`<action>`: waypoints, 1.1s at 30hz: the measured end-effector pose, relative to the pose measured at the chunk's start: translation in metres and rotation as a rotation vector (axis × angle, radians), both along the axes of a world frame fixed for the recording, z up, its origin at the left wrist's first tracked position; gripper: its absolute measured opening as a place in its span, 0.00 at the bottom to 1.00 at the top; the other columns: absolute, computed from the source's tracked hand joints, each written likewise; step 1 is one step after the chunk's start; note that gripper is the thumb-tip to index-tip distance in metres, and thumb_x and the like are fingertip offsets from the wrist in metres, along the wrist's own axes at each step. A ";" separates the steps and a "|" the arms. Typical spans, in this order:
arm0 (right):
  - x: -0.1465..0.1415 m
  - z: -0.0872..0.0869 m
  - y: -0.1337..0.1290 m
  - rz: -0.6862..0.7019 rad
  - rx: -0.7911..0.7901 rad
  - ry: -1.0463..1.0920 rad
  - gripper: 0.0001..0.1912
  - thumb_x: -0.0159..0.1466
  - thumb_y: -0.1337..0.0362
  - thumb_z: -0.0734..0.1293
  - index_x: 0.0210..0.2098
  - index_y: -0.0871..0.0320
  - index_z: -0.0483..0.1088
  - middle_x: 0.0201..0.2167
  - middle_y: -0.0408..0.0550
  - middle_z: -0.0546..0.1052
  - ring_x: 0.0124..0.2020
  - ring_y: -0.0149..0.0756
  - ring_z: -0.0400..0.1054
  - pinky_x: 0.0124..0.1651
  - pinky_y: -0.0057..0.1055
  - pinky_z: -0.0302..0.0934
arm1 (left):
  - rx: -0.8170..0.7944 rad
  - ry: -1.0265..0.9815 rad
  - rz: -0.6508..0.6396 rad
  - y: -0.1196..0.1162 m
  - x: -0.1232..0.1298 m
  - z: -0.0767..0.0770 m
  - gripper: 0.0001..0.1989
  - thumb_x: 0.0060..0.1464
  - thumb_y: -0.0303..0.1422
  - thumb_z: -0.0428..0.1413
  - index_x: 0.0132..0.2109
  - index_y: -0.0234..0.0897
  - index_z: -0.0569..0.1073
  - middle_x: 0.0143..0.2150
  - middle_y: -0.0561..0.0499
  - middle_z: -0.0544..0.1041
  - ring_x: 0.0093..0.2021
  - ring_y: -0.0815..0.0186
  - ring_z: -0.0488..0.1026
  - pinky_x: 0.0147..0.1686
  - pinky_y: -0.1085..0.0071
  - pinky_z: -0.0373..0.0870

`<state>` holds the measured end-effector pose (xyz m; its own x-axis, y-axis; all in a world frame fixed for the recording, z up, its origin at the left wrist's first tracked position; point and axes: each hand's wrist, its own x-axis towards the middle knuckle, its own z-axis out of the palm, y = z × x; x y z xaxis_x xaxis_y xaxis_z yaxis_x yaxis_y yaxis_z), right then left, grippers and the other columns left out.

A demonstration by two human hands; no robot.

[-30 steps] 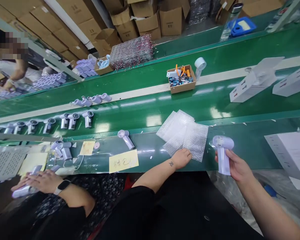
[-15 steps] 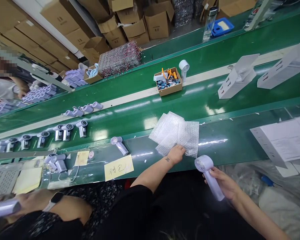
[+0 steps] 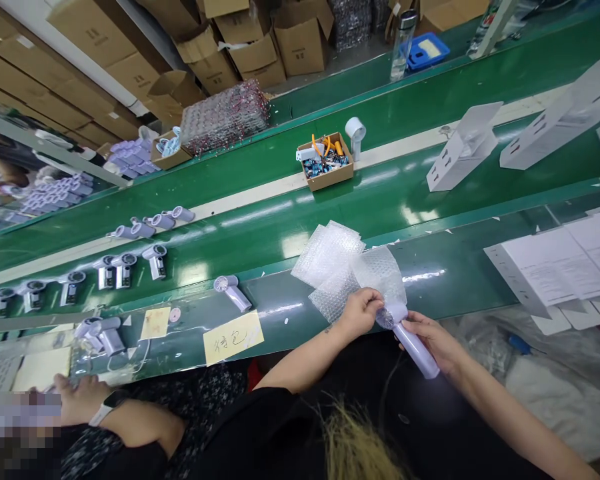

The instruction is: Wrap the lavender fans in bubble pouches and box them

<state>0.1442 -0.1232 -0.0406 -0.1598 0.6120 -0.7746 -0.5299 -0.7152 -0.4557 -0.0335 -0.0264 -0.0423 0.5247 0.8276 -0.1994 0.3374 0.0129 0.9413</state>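
Observation:
My right hand is closed around a lilac handheld fan, its round head tilted up toward my left hand. Pinched in my left hand is a bubble wrap bag, its lower edge meeting the fan's head. Whether the head is inside the bag or just behind its edge, I cannot tell. More bubble wrap bags lie loosely stacked to the left, on the green work surface. Another lilac fan rests further left, beside a yellow handwritten note.
Several fans line the green belt at left. A small carton of parts and orange-handled pliers stands ahead, with white boxes to its right. Printed sheets lie at right. A co-worker's hand is at lower left.
My left hand has lifted one bubble wrap bag from the stack and brought it right, to the fan's head. The fan in my right hand has shifted slightly left and up.

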 end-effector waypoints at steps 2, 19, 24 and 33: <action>0.002 0.005 -0.004 -0.039 -0.032 -0.026 0.17 0.53 0.65 0.72 0.41 0.57 0.66 0.27 0.45 0.75 0.26 0.33 0.70 0.30 0.32 0.69 | 0.201 0.034 -0.152 -0.012 -0.005 0.006 0.06 0.53 0.29 0.49 0.32 0.36 0.70 0.31 0.49 0.72 0.35 0.65 0.68 0.39 0.68 0.64; 0.073 0.012 -0.003 -0.167 -0.224 0.057 0.15 0.52 0.69 0.71 0.34 0.55 0.61 0.27 0.44 0.75 0.27 0.37 0.74 0.32 0.34 0.71 | 0.150 0.346 -0.551 0.036 -0.097 0.110 0.28 0.64 0.31 0.29 0.30 0.27 0.71 0.41 0.41 0.76 0.40 0.69 0.74 0.39 0.60 0.67; 0.101 0.019 0.001 -0.049 -0.109 -0.242 0.09 0.53 0.63 0.70 0.29 0.55 0.64 0.21 0.40 0.71 0.22 0.30 0.68 0.21 0.24 0.64 | 0.211 0.259 -0.014 0.052 -0.202 0.112 0.08 0.44 0.40 0.61 0.23 0.50 0.70 0.26 0.59 0.76 0.41 0.66 0.75 0.33 0.65 0.75; 0.140 0.100 0.017 0.220 0.390 -0.746 0.14 0.58 0.52 0.65 0.26 0.56 0.68 0.21 0.40 0.67 0.24 0.29 0.60 0.26 0.25 0.57 | 0.213 0.095 0.044 0.044 -0.241 0.084 0.07 0.50 0.34 0.58 0.35 0.57 0.75 0.24 0.64 0.76 0.31 0.71 0.75 0.18 0.73 0.66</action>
